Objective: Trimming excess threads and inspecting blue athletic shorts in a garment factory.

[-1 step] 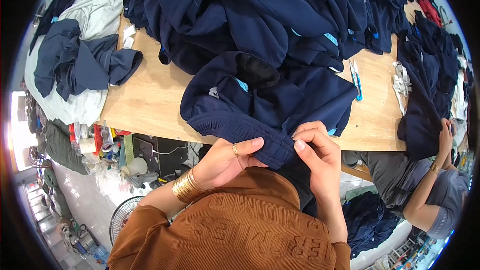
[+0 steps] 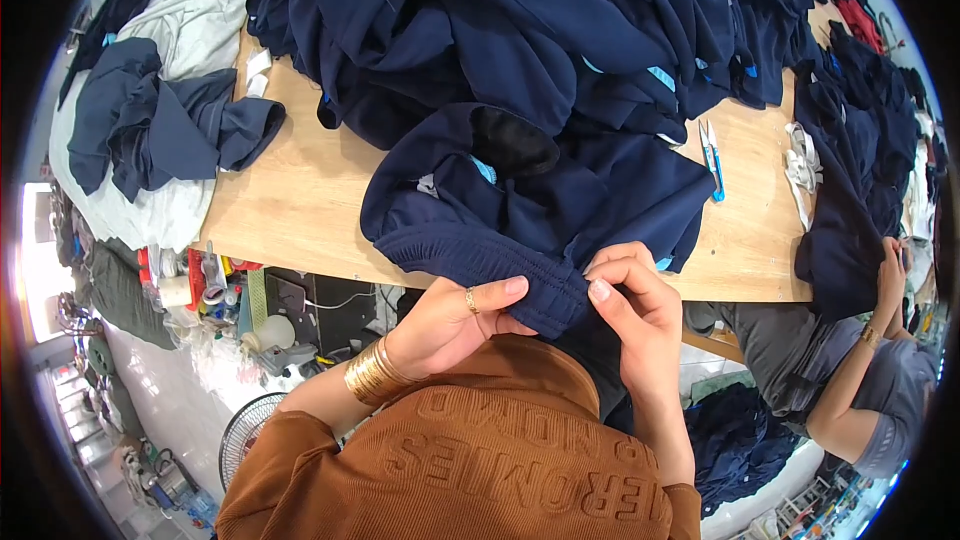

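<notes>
A navy garment [image 2: 610,175] with a gathered elastic waistband [image 2: 470,250] lies partly on the table and hangs over its front edge towards me. My left hand [image 2: 445,325] is closed on the waistband, thumb on top and fingers underneath. At the band's right end, my right hand [image 2: 635,305] pinches the edge between thumb and fingers; anything small in that pinch is hidden. A small grey label [image 2: 427,184] and a light blue patch [image 2: 484,169] show inside the garment. Blue-handled thread snips [image 2: 712,162] lie to its right on the table.
A large heap of navy garments [image 2: 480,30] covers the far side of the wooden table [image 2: 290,205]. Grey clothes [image 2: 165,125] lie at the left, white strips [image 2: 802,170] at the right. A co-worker's hand [image 2: 888,275] holds navy cloth at right. A fan [image 2: 245,430] stands below left.
</notes>
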A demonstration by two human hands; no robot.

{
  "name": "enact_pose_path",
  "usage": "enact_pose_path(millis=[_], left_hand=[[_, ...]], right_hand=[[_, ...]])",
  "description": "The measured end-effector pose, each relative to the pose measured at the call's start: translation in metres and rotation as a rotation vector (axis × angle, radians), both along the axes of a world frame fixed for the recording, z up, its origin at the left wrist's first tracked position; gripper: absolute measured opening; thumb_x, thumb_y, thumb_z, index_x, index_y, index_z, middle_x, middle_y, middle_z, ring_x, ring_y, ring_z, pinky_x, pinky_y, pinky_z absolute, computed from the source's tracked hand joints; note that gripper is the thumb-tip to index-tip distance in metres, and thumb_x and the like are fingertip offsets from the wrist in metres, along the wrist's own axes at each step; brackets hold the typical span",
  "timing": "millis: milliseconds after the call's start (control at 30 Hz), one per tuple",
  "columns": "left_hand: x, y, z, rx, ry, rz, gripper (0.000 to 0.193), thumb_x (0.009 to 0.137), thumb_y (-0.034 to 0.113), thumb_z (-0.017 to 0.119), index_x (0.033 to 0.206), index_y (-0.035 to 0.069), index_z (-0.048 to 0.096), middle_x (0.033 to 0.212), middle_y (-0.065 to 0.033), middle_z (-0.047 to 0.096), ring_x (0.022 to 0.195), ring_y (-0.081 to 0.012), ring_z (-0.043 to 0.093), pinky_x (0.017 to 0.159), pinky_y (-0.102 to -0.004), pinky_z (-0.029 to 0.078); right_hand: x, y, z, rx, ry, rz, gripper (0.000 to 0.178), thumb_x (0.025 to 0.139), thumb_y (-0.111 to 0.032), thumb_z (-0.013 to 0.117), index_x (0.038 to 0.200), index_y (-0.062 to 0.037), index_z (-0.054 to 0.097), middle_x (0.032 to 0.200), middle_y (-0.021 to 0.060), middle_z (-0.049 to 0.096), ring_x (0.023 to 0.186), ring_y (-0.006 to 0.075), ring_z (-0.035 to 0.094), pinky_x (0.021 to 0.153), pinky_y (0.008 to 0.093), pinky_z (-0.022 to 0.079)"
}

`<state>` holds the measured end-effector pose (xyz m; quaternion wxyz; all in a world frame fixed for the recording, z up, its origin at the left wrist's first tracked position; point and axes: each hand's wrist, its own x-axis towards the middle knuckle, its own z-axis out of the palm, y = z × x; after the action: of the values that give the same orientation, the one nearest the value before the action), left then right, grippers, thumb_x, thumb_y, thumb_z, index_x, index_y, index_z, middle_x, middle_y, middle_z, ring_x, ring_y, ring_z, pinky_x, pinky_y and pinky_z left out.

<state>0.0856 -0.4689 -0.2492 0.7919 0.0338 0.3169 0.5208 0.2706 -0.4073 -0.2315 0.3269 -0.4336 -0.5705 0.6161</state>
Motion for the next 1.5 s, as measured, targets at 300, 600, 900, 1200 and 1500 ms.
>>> enact_pose_path(millis=[300,600,900,1200,1500], left_hand=[[-0.003,0.009,0.003,-0.083,0.535,-0.131,0.022,0.078,0.014,0.072,0.089,-0.003,0.065,0.083,-0.0093,0.066,0.069,-0.017,0.065,0.056,-0.0234,0.049],[0.012,0.015,0.006,-0.009,0.339,-0.19,0.021,0.084,0.006,0.064,0.1,-0.007,0.06,0.095,-0.015,0.065,0.086,-0.0244,0.066,0.075,-0.0296,0.055],[0.004,0.009,-0.012,-0.007,0.28,-0.209,0.026,0.086,0.014,0.064,0.102,-0.006,0.062,0.097,-0.0154,0.066,0.092,-0.0216,0.065,0.078,-0.0238,0.053],[0.003,0.015,-0.004,0.022,0.199,-0.175,0.031,0.087,0.018,0.062,0.099,-0.011,0.062,0.101,-0.021,0.064,0.094,-0.0234,0.064,0.084,-0.0262,0.051],[0.006,0.018,0.005,-0.008,0.241,-0.05,0.028,0.09,0.013,0.055,0.1,-0.013,0.06,0.099,-0.024,0.064,0.091,-0.0279,0.065,0.079,-0.0302,0.053]], right_hand=[[0.05,0.073,-0.023,0.841,-0.802,-0.335,0.008,0.081,-0.008,0.06,0.088,-0.0038,0.06,0.093,0.0117,0.056,0.09,0.0289,0.052,0.08,0.0381,0.04],[0.114,0.155,-0.129,0.814,-1.115,-0.386,0.028,0.082,-0.018,0.063,0.106,-0.0026,0.059,0.101,0.0169,0.055,0.097,0.0331,0.052,0.084,0.0405,0.043],[0.177,0.146,-0.132,0.639,-1.111,-0.354,0.019,0.083,-0.015,0.062,0.098,-0.0043,0.06,0.086,0.0138,0.053,0.084,0.0293,0.054,0.072,0.0387,0.043],[0.189,0.144,-0.128,0.181,-0.6,-0.406,0.017,0.073,0.0,0.069,0.083,-0.0006,0.055,0.071,0.0031,0.055,0.061,0.0097,0.052,0.054,0.024,0.043],[0.12,0.084,-0.027,-0.038,0.214,-0.677,0.026,0.092,-0.008,0.048,0.118,-0.0063,0.047,0.079,0.0086,0.06,0.065,0.0146,0.059,0.056,0.0279,0.049]])
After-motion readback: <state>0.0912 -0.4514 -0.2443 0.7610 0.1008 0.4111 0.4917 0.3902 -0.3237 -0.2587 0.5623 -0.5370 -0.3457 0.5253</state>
